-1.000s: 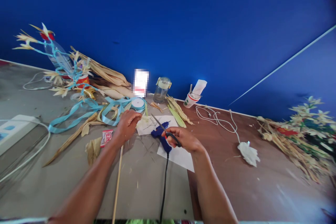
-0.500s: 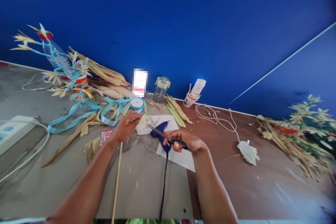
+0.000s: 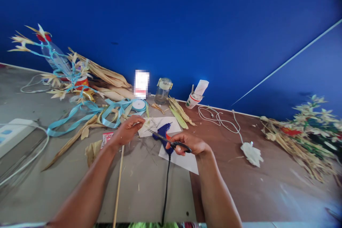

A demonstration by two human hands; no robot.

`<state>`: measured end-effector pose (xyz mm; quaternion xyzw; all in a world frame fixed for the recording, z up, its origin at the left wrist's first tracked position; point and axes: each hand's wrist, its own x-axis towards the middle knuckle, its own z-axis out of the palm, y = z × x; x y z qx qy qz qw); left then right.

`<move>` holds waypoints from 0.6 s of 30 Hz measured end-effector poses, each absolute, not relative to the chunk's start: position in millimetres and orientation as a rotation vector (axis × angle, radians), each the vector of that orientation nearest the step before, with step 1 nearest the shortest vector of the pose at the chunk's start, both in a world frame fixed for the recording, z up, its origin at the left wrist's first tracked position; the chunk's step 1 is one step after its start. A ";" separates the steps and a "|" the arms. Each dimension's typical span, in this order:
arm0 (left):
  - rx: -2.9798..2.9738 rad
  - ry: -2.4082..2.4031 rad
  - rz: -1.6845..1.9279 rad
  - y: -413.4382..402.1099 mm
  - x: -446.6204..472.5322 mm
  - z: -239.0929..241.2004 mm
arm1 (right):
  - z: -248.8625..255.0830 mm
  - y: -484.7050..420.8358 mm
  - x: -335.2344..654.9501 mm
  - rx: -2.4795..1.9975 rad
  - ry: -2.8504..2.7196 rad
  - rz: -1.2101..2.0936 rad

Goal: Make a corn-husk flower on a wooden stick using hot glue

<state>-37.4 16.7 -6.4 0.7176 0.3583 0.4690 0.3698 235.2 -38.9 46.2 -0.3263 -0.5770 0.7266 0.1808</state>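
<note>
My right hand point(image 3: 188, 143) grips black-handled scissors point(image 3: 167, 140), their blades pointing left and lying low over a blue glue gun point(image 3: 163, 135). My left hand point(image 3: 129, 129) is closed in a pinch on a small pale piece of corn husk point(image 3: 144, 122), held just left of the blade tips. Under both hands lie white paper sheets point(image 3: 181, 159) on the table. A thin wooden stick point(image 3: 118, 185) runs from below my left wrist toward the near edge.
Light blue ribbon point(image 3: 80, 114) and dried corn husks point(image 3: 107, 74) pile up at the left, with a white ribbon spool point(image 3: 139, 104). A glass jar point(image 3: 162, 91), paper cup point(image 3: 194, 98) and white cable point(image 3: 221, 117) stand behind. Husk flowers point(image 3: 304, 131) lie at the right; a power strip point(image 3: 13, 133) at the left.
My right hand has tipped the scissors from pointing up and away to lying flat, blades aimed left. My left hand has lifted slightly, fingers pinched on the husk piece.
</note>
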 end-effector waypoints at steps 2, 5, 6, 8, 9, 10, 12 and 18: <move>1.842 0.907 1.194 16.5 -37.4 -6.4 | 45.5 -38.8 235.2 -0.929 -1.630 2.056; 1.844 0.900 1.179 16.3 -37.1 -5.5 | 44.6 -38.8 235.5 -0.955 -1.624 2.067; 1.845 0.899 1.174 16.2 -36.9 -5.0 | 44.4 -38.9 235.5 -0.966 -1.621 2.068; 1.856 0.890 1.159 16.1 -36.5 -4.0 | 44.9 -39.3 234.9 -0.982 -1.622 2.065; 1.863 0.884 1.152 16.0 -36.4 -3.6 | 45.7 -39.5 234.3 -0.991 -1.625 2.062; 1.872 0.877 1.142 15.9 -36.3 -3.3 | 46.7 -39.8 233.5 -0.999 -1.627 2.061; 1.884 0.874 1.127 15.7 -36.4 -3.2 | 49.2 -40.3 231.7 -1.018 -1.626 2.058; 1.882 0.868 1.088 15.1 -37.5 -2.9 | 53.3 -40.9 229.2 -1.074 -1.663 2.049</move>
